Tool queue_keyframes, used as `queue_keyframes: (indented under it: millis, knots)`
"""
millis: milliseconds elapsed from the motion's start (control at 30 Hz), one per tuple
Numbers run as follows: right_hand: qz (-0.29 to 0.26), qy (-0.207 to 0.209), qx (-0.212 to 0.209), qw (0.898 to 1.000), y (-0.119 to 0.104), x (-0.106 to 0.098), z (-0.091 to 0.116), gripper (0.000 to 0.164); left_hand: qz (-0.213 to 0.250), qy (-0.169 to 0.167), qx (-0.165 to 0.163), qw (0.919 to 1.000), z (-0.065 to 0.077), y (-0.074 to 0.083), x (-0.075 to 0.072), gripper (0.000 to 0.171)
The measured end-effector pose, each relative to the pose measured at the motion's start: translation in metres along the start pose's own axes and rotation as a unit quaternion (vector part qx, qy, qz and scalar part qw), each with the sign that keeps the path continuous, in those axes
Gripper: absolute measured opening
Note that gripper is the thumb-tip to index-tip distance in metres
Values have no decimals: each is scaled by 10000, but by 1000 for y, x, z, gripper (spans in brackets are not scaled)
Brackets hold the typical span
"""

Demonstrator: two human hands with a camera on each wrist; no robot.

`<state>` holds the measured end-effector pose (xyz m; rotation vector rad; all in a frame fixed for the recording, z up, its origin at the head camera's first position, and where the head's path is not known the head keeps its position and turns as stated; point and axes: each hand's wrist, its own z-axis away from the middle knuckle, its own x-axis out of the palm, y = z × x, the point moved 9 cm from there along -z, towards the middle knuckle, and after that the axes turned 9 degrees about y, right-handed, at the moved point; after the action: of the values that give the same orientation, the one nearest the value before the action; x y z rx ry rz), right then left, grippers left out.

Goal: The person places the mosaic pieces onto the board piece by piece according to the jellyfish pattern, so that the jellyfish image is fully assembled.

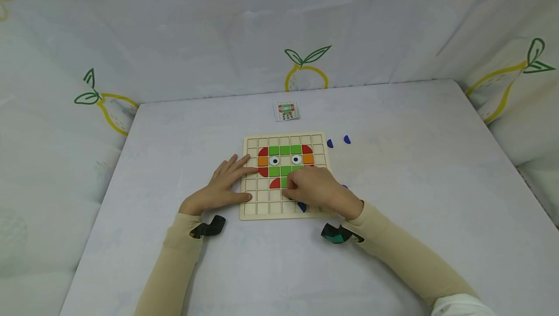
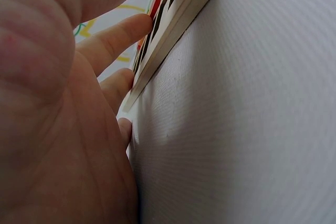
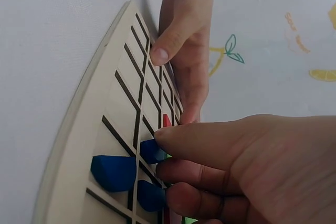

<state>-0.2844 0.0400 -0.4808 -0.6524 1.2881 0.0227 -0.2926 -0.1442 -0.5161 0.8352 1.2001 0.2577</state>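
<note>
A wooden grid board (image 1: 262, 209) lies on the table with red, green and orange tiles and two eye tiles (image 1: 274, 161) forming a face. My left hand (image 1: 224, 185) rests at its left edge, fingers spread and straight, thumb and fingertips on the board. Over the lower middle squares my right hand (image 1: 316, 187) pinches a small blue piece (image 3: 151, 151) between thumb and fingers, low against the grid. Another blue piece (image 3: 150, 196) sits beside the fingertips, and a blue half-round piece (image 3: 113, 172) lies nearer the board's front edge. The right hand hides part of the face's lower right.
Two blue half-round pieces (image 1: 347, 139) lie on the table right of the board, and another blue piece (image 1: 345, 187) shows partly behind the right wrist. A small picture card (image 1: 287, 111) with a grid figure lies behind the board. Dark wrist cameras (image 1: 336, 233) sit under both wrists.
</note>
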Motion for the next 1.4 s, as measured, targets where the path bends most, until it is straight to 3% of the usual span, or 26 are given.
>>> queue_keyframes:
  millis: [267,467,700,967,1167,1400]
  knots:
    - [-155,54,102,9998,2,-4,0,27,59,55,84,9999,0,2,-1,69]
    - [-503,313,240,9980,15,-27,-2,26,70,61,103,9999,0,2,1,68]
    - [-790,842,617,9914,43,-64,-3,23,63,75,141,9999,0,1,1,68]
    - [-1004,1119,1202,9813,82,-94,1,29,34,106,202,9997,1,1,0,66]
    - [-1036,1424,1338,9752,102,-107,3,31,69,67,160,9998,2,4,0,66]
    - [-754,1576,1691,9700,131,-106,0,32,53,77,173,9998,2,4,-1,67]
